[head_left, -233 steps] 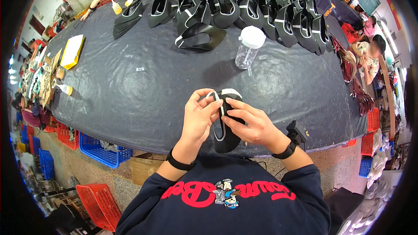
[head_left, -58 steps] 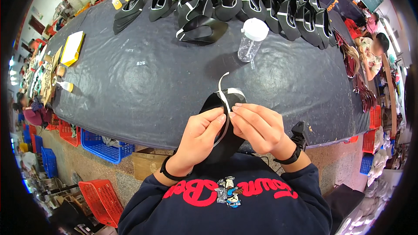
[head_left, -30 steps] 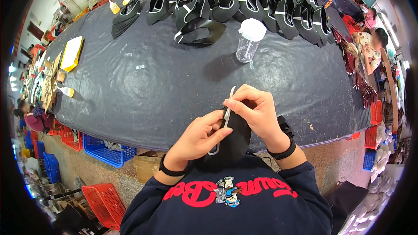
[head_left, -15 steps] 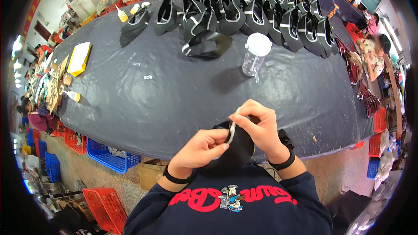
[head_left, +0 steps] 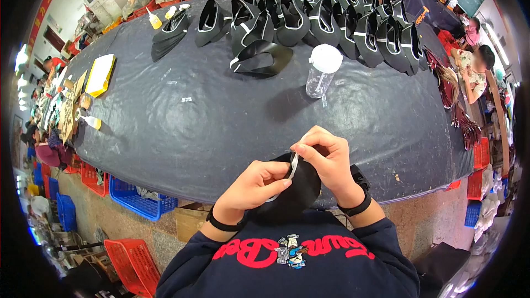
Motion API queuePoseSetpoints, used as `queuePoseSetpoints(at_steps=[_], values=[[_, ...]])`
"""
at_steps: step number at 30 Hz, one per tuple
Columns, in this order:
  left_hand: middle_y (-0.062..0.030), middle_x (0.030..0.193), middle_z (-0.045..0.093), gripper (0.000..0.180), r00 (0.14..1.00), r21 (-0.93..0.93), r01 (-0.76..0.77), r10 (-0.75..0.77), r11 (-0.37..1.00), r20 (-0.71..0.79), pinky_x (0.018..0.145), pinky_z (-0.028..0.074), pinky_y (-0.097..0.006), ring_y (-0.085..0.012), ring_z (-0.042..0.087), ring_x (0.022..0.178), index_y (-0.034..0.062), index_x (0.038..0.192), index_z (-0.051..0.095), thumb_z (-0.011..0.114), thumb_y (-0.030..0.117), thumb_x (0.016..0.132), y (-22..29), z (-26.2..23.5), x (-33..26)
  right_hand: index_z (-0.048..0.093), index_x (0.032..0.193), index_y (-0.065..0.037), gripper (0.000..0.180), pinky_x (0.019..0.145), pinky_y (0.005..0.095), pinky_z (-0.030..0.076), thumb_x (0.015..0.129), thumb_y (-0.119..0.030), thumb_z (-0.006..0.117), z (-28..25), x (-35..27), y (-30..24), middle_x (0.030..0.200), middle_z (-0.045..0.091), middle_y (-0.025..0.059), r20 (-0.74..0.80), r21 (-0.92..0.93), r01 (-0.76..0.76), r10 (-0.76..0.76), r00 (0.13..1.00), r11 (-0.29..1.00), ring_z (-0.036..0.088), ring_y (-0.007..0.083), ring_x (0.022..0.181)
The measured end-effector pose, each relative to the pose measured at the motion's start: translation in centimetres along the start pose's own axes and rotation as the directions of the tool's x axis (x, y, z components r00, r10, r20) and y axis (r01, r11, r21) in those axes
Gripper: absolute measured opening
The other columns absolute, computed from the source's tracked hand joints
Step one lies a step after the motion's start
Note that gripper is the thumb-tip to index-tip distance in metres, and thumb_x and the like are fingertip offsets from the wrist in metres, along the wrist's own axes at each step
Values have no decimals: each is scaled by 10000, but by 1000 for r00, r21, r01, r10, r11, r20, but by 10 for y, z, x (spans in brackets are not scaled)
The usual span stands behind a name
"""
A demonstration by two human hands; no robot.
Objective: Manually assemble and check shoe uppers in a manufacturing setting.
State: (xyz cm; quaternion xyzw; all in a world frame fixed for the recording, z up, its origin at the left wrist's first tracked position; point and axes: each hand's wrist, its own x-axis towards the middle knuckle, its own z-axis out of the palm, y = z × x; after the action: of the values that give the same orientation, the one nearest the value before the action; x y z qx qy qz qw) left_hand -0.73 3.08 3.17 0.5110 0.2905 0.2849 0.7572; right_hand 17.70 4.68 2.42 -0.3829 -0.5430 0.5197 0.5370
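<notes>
A black shoe upper point(head_left: 302, 190) is held up at the near edge of the table, just in front of my chest. Along its opening runs a thin white edging point(head_left: 294, 164). My left hand point(head_left: 255, 184) is closed on the upper's left side, with thumb and fingers pinching the rim. Higher up, my right hand point(head_left: 326, 157) pinches the top of the same white edging between thumb and forefinger. Part of the upper is hidden behind my left fingers.
Many similar black shoe uppers point(head_left: 292, 19) stand along the table's far side. A lidded clear jar point(head_left: 320, 80), a yellow folder point(head_left: 101, 75) and a small glue bottle point(head_left: 91, 122) are on the dark tabletop point(head_left: 221, 116). A blue crate point(head_left: 138, 198) is below left; a person point(head_left: 473, 66) sits far right.
Both hands keep their hold on the shoe upper. My right hand and wrist have shifted very slightly left, and the upper has turned a little.
</notes>
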Motion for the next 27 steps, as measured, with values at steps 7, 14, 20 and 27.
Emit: queuePoseSetpoints(at_steps=[7, 14, 20, 27], values=[[57, 753, 518, 152, 998, -244, -47, 58, 969, 37, 528, 315, -188, -4, 406, 646, -22, 969, 596, 517, 87, 897, -2, 2, 4, 648, 804, 4, 29, 646, 220, 411, 793, -20, 661, 0, -2, -3, 791, 583, 41, 44, 33, 44, -45, 998, 998, 543, 92, 736], [77, 633, 473, 200, 961, 154, -127, 160, 980, -227, 483, 314, -222, -17, 374, 584, -24, 877, 607, 579, 172, 902, -8, 16, 11, 630, 810, 4, 38, 674, 242, 433, 779, 12, 651, 0, -7, -6, 845, 584, 75, 86, 27, 109, -110, 990, 994, 559, 124, 766], [34, 628, 531, 146, 974, 365, -83, 154, 927, -168, 528, 360, -208, -14, 426, 622, -35, 921, 589, 602, 99, 864, -4, 21, 6, 614, 806, 13, 61, 700, 236, 430, 766, 41, 649, -3, -11, -11, 850, 577, 72, 9, 46, 98, -98, 995, 994, 557, 114, 775], [-86, 625, 566, 132, 913, 554, -308, 404, 773, -57, 525, 403, -251, -104, 527, 560, -4, 892, 579, 623, 111, 846, 0, 20, 2, 610, 793, -1, 83, 694, 239, 410, 745, 36, 667, -8, -19, -15, 819, 584, 64, -45, -72, 155, -158, 986, 985, 532, 118, 771]])
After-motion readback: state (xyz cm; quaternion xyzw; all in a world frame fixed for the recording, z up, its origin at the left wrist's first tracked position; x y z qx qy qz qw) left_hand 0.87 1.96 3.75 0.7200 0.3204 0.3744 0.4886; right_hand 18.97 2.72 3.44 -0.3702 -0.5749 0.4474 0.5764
